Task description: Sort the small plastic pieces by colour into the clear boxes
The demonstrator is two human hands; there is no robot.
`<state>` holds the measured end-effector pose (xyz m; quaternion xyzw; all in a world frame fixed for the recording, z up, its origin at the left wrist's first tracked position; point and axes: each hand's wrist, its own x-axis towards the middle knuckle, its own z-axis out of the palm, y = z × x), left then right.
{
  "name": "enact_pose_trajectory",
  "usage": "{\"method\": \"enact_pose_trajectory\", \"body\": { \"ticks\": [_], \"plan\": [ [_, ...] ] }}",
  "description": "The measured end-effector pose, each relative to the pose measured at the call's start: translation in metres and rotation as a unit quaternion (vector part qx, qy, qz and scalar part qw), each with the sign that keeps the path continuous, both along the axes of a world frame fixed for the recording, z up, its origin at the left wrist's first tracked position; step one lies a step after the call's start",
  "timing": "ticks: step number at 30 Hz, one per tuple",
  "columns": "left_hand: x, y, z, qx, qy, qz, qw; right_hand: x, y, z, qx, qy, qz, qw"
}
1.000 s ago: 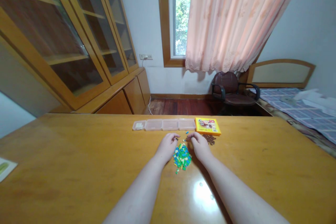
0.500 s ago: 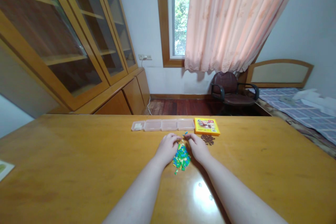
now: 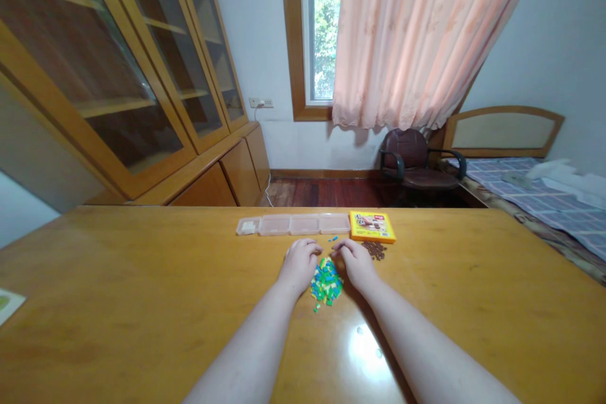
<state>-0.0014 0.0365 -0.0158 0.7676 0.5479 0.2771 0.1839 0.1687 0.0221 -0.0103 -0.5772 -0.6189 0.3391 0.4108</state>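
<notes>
My left hand (image 3: 298, 263) and my right hand (image 3: 357, 263) rest palm down on the wooden table (image 3: 142, 278), one on each side of a small heap of green, blue and yellow pieces (image 3: 326, 284). The fingers of both are loosely curved, and their tips nearly meet beyond the heap. Neither hand grips anything that I can see. A single blue piece (image 3: 333, 239) lies just past the fingertips. Further back lies a clear plastic box with several compartments (image 3: 293, 225), lid open.
A yellow box (image 3: 372, 226) sits right of the clear box, with a small heap of brown pieces (image 3: 375, 249) in front of it. A paper (image 3: 7, 300) lies at the table's left edge. Cabinets, an armchair (image 3: 416, 161) and a bed stand beyond.
Both hands have drawn slightly closer together around the coloured heap, and the fingertips have come nearer to each other. The view has shifted a little.
</notes>
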Motion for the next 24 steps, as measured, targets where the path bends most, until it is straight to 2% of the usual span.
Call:
{"method": "enact_pose_trajectory", "body": {
  "ticks": [4,7,12,17,18,22,24],
  "plan": [
    [0.0003,-0.0003,0.0028,0.016,-0.027,-0.011,0.999,-0.0021,-0.0024,0.0014,-0.011,-0.036,0.039,0.999],
    [0.0009,-0.0007,0.0032,0.011,-0.03,-0.007,0.999,-0.0019,-0.0031,0.0025,-0.006,-0.017,0.052,0.998],
    [0.001,-0.0002,-0.0003,0.007,-0.018,-0.032,0.999,-0.0014,-0.0035,0.0047,-0.006,-0.042,0.003,0.999],
    [0.0002,0.0024,-0.0043,0.016,-0.02,-0.013,1.0,-0.0036,-0.0043,0.0043,0.007,-0.037,0.085,0.996],
    [0.0,0.0027,-0.0046,0.017,-0.022,-0.007,1.0,-0.0034,-0.0039,0.0036,0.01,-0.022,0.08,0.997],
    [-0.0001,0.0027,-0.0041,0.015,-0.021,-0.017,1.0,-0.0003,-0.0016,0.0013,0.012,0.01,-0.009,1.0],
    [0.0003,0.0021,-0.0031,0.01,-0.011,-0.025,1.0,0.0005,-0.0017,0.0014,-0.001,0.005,-0.018,1.0]
  ]
}}
